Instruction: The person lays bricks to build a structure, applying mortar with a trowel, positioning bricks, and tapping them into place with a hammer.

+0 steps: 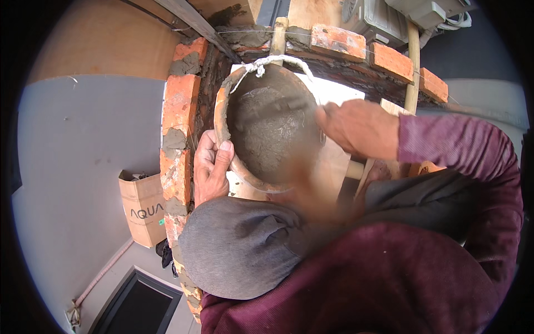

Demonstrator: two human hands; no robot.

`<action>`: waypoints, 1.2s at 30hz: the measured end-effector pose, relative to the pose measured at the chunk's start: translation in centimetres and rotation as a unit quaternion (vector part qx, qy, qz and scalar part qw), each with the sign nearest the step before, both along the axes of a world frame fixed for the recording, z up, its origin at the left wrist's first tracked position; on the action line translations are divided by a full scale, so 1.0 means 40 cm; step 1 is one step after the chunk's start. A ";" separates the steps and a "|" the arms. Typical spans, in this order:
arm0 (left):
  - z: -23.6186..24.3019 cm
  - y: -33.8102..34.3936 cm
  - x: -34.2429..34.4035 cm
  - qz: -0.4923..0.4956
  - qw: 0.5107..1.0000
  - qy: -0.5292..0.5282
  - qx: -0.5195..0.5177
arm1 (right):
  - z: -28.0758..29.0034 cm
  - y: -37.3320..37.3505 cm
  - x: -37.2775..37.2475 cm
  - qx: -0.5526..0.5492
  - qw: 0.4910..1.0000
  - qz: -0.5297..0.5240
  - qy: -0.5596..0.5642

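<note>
Left hand pinches the bucket; mortar lies left of right hand, closed seemingly on blurred tool.

The left hand clamps, thumb uppermost; the right hand curls, elbow bent.

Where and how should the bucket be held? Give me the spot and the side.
Probably by the left rim of the bucket, coming from the left: that curved edge stands exposed, and the left hand has it, thumb at the lip. The right hand is across the mouth, and the rope lies toward the far edge, so neither blocks this side.
</note>
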State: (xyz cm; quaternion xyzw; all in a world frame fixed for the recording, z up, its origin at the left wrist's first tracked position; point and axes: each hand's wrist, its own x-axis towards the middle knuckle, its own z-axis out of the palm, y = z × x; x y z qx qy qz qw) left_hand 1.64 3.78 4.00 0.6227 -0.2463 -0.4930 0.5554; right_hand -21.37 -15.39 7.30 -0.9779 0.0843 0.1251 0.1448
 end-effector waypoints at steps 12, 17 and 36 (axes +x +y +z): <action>-0.027 0.003 0.009 -0.011 0.998 0.057 -0.014 | 0.006 0.034 0.022 0.070 0.986 0.031 0.148; -0.055 0.002 0.012 -0.032 0.998 0.041 -0.022 | -0.080 0.003 0.044 0.253 0.925 -0.019 0.284; -0.034 -0.020 0.005 0.029 0.997 0.048 -0.043 | -0.065 -0.092 0.015 0.607 0.728 -0.135 0.288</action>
